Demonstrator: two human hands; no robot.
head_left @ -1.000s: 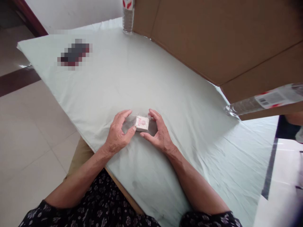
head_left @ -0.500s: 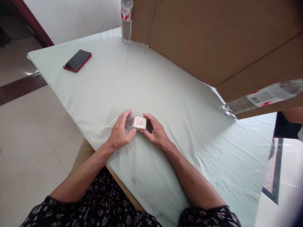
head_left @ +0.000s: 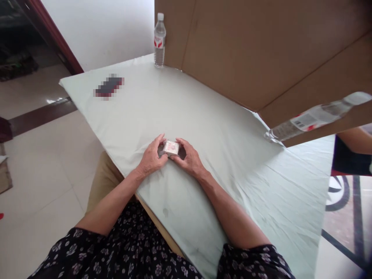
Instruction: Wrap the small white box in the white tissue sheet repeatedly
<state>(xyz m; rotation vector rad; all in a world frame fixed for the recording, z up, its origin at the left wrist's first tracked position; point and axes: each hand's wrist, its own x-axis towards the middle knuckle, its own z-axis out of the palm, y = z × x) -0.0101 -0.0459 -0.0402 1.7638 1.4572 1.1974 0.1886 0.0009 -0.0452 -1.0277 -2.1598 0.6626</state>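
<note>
A small white pack with red print (head_left: pixel 171 147) rests on the pale cloth of the table (head_left: pixel 203 116), near the front edge. My left hand (head_left: pixel 151 159) curls round its left side, fingers and thumb pressed on it. My right hand (head_left: pixel 188 158) grips its right side the same way. Both hands rest on the cloth with the pack between them. Part of the pack is hidden behind my fingers.
A big cardboard sheet (head_left: pixel 261 50) stands along the back right. An upright water bottle (head_left: pixel 159 41) is at the far corner and another bottle (head_left: pixel 314 118) stands at the right. A blurred-out flat object (head_left: pixel 109 87) lies far left. Another person's arm (head_left: pixel 353 141) shows at right.
The view has tilted up and pulled back, so more of the room shows. My hands have closed in tighter on the pack, which stays on the cloth.
</note>
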